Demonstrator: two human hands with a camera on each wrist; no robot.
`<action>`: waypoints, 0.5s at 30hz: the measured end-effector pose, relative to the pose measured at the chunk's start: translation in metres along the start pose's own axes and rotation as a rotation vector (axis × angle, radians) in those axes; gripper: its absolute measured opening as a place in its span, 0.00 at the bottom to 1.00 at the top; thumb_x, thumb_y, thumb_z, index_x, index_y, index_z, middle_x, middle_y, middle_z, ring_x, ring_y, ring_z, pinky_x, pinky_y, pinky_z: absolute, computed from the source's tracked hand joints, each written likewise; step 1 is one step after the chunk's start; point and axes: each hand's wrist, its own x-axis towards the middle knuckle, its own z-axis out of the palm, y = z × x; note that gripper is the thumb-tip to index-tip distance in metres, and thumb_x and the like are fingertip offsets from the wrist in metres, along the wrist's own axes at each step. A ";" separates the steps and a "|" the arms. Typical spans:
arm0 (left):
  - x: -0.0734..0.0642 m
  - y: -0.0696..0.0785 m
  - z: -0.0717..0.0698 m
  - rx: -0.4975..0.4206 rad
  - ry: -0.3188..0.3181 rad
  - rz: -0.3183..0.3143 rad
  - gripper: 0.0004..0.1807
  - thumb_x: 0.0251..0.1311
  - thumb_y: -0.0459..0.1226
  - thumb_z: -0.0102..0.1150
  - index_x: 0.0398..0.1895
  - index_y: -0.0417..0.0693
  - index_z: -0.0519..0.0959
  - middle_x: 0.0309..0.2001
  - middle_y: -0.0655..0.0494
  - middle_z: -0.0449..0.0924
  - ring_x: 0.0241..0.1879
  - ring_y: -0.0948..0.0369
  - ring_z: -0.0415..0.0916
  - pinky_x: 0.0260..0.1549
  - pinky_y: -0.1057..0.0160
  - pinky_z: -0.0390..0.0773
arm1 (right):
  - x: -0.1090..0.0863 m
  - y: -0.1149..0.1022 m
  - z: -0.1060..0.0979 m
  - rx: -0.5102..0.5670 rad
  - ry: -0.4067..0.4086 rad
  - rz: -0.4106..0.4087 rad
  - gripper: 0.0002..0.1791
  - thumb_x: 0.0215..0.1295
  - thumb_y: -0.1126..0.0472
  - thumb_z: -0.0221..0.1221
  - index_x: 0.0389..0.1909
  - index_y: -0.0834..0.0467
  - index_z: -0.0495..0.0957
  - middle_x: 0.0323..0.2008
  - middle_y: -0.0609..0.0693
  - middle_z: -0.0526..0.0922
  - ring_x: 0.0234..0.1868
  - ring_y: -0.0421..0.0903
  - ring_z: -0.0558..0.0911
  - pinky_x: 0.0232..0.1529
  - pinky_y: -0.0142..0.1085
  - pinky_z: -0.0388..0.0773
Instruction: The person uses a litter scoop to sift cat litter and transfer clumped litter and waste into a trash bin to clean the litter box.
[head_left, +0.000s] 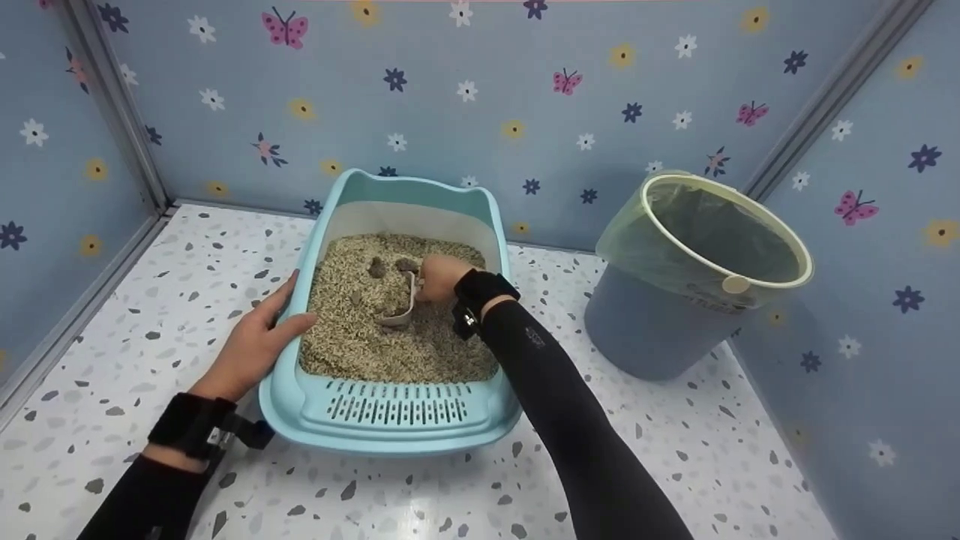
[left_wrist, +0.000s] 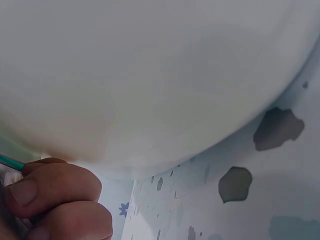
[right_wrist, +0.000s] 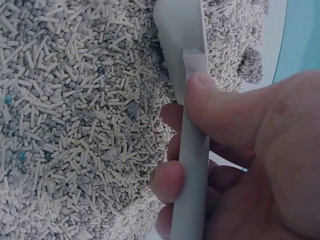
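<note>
A light blue litter box (head_left: pixel 397 436) holds pellet cat litter (head_left: pixel 349 346). My left hand (head_left: pixel 251 341) grips its left rim, thumb over the edge; in the left wrist view the fingers (left_wrist: pixel 62 182) curl beside a pale curved surface (left_wrist: pixel 150 75). Inside the box, my right hand (head_left: pixel 444 277) grips a pale litter scoop (head_left: pixel 410 300). In the right wrist view the thumb lies along the scoop's handle (right_wrist: pixel 190 170) and the fingers wrap around it, with the scoop's head tilted against the litter. Dark clumps (head_left: pixel 376 267) lie near the scoop, toward the back of the box.
To the right stands a blue-grey trash bin (head_left: pixel 637 330) with a cream rim and a translucent yellowish bag (head_left: pixel 630 240) over its edge. Flower-patterned wall panels (head_left: pixel 510 97) enclose the back and both sides. The floor (head_left: pixel 150 300) is white with grey speckles.
</note>
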 end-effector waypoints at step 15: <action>0.001 0.000 0.000 0.002 0.004 -0.004 0.43 0.85 0.52 0.59 0.92 0.73 0.46 0.90 0.46 0.47 0.67 0.37 0.80 0.55 0.64 0.86 | -0.002 0.002 0.001 -0.016 0.067 -0.022 0.29 0.84 0.57 0.62 0.21 0.51 0.59 0.20 0.44 0.53 0.23 0.43 0.55 0.33 0.38 0.56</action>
